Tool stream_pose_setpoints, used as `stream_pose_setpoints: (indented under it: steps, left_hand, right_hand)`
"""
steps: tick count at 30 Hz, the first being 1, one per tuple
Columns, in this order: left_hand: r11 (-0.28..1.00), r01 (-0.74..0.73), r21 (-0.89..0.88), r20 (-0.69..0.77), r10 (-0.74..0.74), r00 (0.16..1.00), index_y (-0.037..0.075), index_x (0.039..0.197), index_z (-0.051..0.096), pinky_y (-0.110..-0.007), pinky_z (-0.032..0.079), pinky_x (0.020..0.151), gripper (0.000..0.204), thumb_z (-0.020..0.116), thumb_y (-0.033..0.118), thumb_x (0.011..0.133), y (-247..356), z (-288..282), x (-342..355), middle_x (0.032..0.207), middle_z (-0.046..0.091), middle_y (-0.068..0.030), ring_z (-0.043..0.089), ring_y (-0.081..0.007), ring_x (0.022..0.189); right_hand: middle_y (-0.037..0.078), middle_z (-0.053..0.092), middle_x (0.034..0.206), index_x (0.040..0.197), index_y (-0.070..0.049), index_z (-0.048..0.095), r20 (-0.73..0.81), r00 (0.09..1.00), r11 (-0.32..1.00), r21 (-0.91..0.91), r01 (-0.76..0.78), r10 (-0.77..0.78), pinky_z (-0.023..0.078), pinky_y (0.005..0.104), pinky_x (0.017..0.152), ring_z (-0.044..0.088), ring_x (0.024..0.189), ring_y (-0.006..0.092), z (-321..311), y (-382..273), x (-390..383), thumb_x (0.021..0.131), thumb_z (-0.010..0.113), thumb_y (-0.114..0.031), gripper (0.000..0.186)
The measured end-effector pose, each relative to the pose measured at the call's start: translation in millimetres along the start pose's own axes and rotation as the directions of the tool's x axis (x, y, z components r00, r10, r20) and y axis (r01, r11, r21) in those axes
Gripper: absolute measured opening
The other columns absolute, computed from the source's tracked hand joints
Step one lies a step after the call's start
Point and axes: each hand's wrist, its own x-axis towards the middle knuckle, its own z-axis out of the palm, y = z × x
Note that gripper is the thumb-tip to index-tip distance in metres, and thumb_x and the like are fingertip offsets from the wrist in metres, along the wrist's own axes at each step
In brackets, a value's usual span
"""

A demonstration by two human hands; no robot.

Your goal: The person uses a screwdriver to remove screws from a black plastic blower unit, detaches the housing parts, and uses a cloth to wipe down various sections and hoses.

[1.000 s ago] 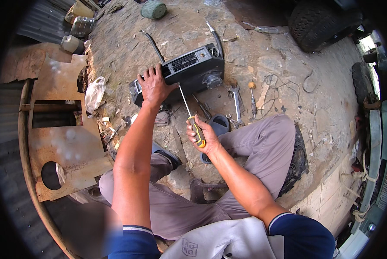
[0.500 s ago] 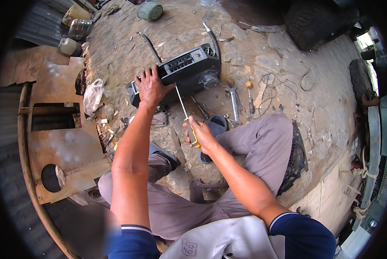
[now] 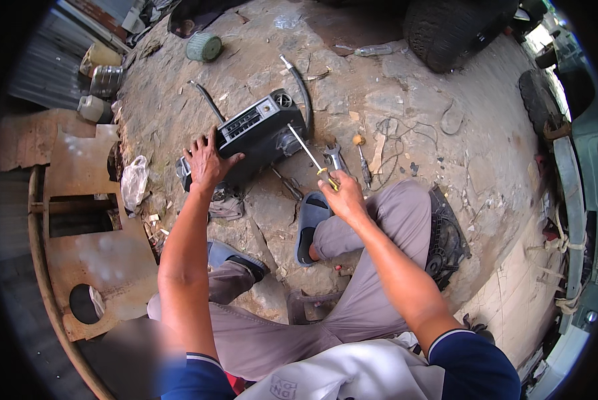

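A black box-shaped vent unit (image 3: pixel 259 145), like a car air-conditioner unit, rests on the rocky ground with louvres along its silvery upper edge and two dark hoses behind it. My left hand (image 3: pixel 209 163) lies spread over its left end, thumb stretched along the black casing. In my right hand (image 3: pixel 347 197) is a screwdriver (image 3: pixel 306 148) with a yellow and dark handle, fingers wrapped round it. Its tip reaches the right part of the casing, by a patch of clear plastic wrap (image 3: pixel 288 142); whether it touches a screw is too small to tell.
Right of the unit lie an open-ended wrench (image 3: pixel 337 160), a tool with a round orange end (image 3: pixel 359 140) and some thin wire. A rusty metal sheet (image 3: pixel 92 257) stands at left. Behind are a green basket (image 3: pixel 204 47) and a tyre (image 3: pixel 446 33).
The screwdriver tip has moved from near my left thumb to the unit's right part, beside the plastic wrap. My left hand still rests on the unit's left end. The whole view has shifted.
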Motion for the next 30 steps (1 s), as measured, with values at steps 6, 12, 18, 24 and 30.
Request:
stream_pose_setpoints:
  steps: [6, 12, 18, 24, 30]
  left_hand:
    - [0.997, -0.068, -0.048, -0.001, 0.068, 0.998, -0.001, 0.141, 0.043, -0.054, 0.033, 0.108, 0.108, 0.076, 0.07, 0.067, 28.8, 8.1, 27.4, 0.134, 0.052, -0.0222, 0.048, -0.0406, 0.127]
    - [0.995, -0.096, -0.028, 0.008, 0.097, 0.995, 0.002, 0.142, 0.042, -0.055, 0.033, 0.105, 0.106, 0.079, 0.066, 0.066, 110.9, 9.5, 58.7, 0.131, 0.054, -0.0205, 0.049, -0.0388, 0.125]
    - [0.999, -0.052, 0.001, -0.015, 0.052, 0.999, 0.005, 0.14, 0.042, -0.061, 0.03, 0.106, 0.101, 0.082, 0.061, 0.066, 113.7, 21.9, 63.6, 0.131, 0.053, -0.0192, 0.048, -0.0374, 0.126]
    - [0.998, -0.065, 0.02, -0.037, 0.066, 0.997, 0.003, 0.139, 0.043, -0.059, 0.034, 0.103, 0.099, 0.08, 0.062, 0.068, 112.8, 18.4, 66.7, 0.129, 0.054, -0.0213, 0.05, -0.0384, 0.123]
    - [0.999, -0.038, -0.013, 0.004, 0.038, 0.999, 0.003, 0.138, 0.044, -0.061, 0.031, 0.105, 0.101, 0.082, 0.062, 0.065, 109.9, 20.0, 68.9, 0.131, 0.053, -0.0196, 0.048, -0.0383, 0.126]
  right_hand:
    - [0.024, 0.067, 0.083, 0.094, -0.001, 0.062, 0.003, 0.997, 0.996, 0.049, -0.079, 0.079, 0.049, 0.0503, 0.07, 0.065, 0.083, 0.0458, 12.2, 9.2, 3.3, 0.09, 0.067, -0.028, 0.029]
    - [0.025, 0.067, 0.083, 0.093, 0.0, 0.062, 0.019, 0.994, 0.993, 0.052, -0.11, 0.109, 0.049, 0.0502, 0.071, 0.065, 0.083, 0.0462, 7.2, 8.8, 7.9, 0.089, 0.068, -0.025, 0.026]
    - [0.026, 0.067, 0.085, 0.093, 0.0, 0.062, 0.024, 0.998, 0.995, 0.072, -0.067, 0.066, 0.05, 0.049, 0.07, 0.065, 0.084, 0.0458, 8.7, 9.1, 13.8, 0.089, 0.067, -0.024, 0.025]
    - [0.026, 0.067, 0.085, 0.094, 0.001, 0.062, 0.027, 0.996, 0.992, 0.091, -0.085, 0.083, 0.049, 0.0489, 0.069, 0.064, 0.084, 0.0461, 13.6, 8.8, 18.5, 0.09, 0.066, -0.025, 0.026]
    - [0.026, 0.066, 0.085, 0.094, 0.001, 0.062, 0.011, 0.998, 0.996, 0.068, -0.064, 0.064, 0.049, 0.049, 0.069, 0.064, 0.084, 0.0464, 18.7, 6.4, 20.2, 0.09, 0.068, -0.025, 0.027]
